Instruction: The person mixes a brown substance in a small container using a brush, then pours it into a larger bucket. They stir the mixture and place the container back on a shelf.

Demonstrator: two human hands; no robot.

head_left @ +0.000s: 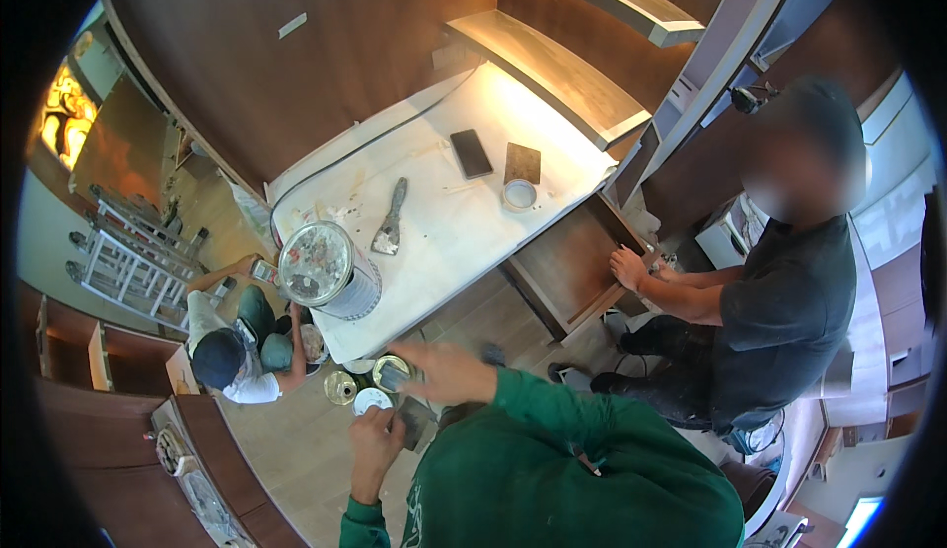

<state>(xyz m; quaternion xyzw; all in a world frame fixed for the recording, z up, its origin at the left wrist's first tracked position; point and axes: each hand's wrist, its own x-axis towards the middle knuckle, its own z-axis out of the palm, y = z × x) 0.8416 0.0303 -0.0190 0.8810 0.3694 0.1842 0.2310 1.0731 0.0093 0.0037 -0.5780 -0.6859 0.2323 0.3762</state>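
My left hand [375, 449] is curled at the lower middle, in front of a white round lid-like thing [373, 402]. A dark flat square plate [418, 424] shows beside its thumb; whether the hand grips it is hard to tell. From the right, my right hand [449, 372] reaches over an open round can [392, 368]. A greyish flat piece shows at its fingertips, too blurred to name. Another open can [340, 387] stands to the left. On the white-covered worktop [444, 222] lie a putty knife [392, 217] and a large paint-stained metal can [330, 270].
The worktop also bears a dark phone [472, 153], a brown square sheet [523, 163] and a small round tub [518, 195]. At right a person [789, 282] handles a pulled-out drawer [570, 264]. A second person [242, 351] crouches at left, near a folded ladder [133, 267].
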